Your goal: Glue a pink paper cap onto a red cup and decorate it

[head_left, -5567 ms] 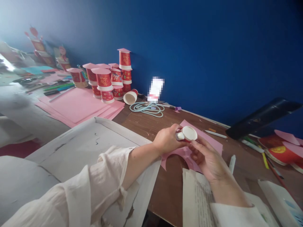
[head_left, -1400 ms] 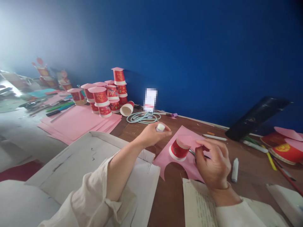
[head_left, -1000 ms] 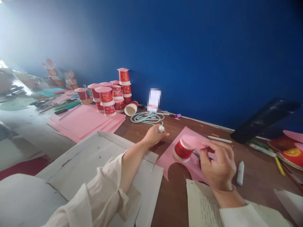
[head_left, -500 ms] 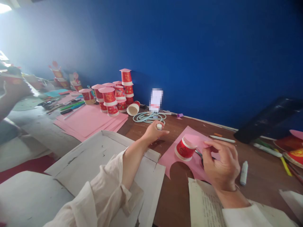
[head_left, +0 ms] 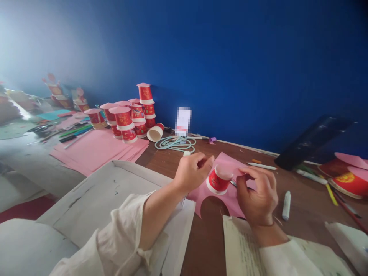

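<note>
A red patterned paper cup [head_left: 219, 183] with white bands stands upside down on a sheet of pink paper [head_left: 205, 195] that has round cut-outs along its near edge. On top of the cup lies a pink paper disc [head_left: 227, 171]. My right hand [head_left: 258, 191] pinches the disc's right edge between thumb and fingers. To the left of the cup is my left hand [head_left: 194, 172], its fingers curled in with nothing visible in them. Just behind it shows a white cap [head_left: 186, 153]; whatever is below the cap is hidden by the hand. Scissors are partly visible behind the cup.
Stacked red cups with pink discs [head_left: 122, 119] stand at the back left, beside pink sheets [head_left: 94, 149] and markers. A tipped cup [head_left: 155, 133], coiled cord [head_left: 175, 143] and propped phone [head_left: 183, 120] line the blue wall. A dark bottle [head_left: 312, 143] and glue tube [head_left: 286, 206] are rightward.
My left hand has let go of the white-capped item and moved right and nearer, beside the cup. My right hand stays at the disc's edge. The view has turned slightly right.
</note>
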A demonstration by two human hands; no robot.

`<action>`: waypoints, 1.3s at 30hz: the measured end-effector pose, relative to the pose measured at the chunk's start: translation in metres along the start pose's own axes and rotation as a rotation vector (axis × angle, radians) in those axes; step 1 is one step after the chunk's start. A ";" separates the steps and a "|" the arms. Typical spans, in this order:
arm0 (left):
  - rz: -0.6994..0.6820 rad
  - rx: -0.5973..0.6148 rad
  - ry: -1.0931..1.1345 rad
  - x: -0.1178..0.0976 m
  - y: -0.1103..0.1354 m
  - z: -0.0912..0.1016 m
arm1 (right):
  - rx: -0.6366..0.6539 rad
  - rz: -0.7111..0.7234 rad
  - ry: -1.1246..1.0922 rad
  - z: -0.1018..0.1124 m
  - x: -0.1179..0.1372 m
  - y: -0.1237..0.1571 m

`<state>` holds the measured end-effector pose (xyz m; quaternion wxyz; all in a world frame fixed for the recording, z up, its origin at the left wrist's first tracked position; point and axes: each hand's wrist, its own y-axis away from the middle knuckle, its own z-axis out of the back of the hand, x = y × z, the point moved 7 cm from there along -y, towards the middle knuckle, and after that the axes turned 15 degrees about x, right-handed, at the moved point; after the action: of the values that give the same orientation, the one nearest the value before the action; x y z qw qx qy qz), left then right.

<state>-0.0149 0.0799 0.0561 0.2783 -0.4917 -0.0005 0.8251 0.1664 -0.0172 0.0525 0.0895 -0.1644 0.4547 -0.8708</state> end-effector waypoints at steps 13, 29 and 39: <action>0.443 0.309 0.840 0.032 -0.001 -0.042 | 0.019 0.085 0.009 0.007 0.004 0.004; 0.301 0.378 1.202 0.023 -0.006 -0.048 | 0.127 -0.797 -0.765 -0.022 -0.050 0.021; 0.402 0.321 1.128 0.032 -0.005 -0.052 | 0.290 -1.049 -1.181 -0.045 -0.044 0.028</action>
<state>0.0180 0.0847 0.0044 0.1454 -0.7945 0.3635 0.4642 0.1907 0.0140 -0.0033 -0.0850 -0.7768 0.0780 -0.6191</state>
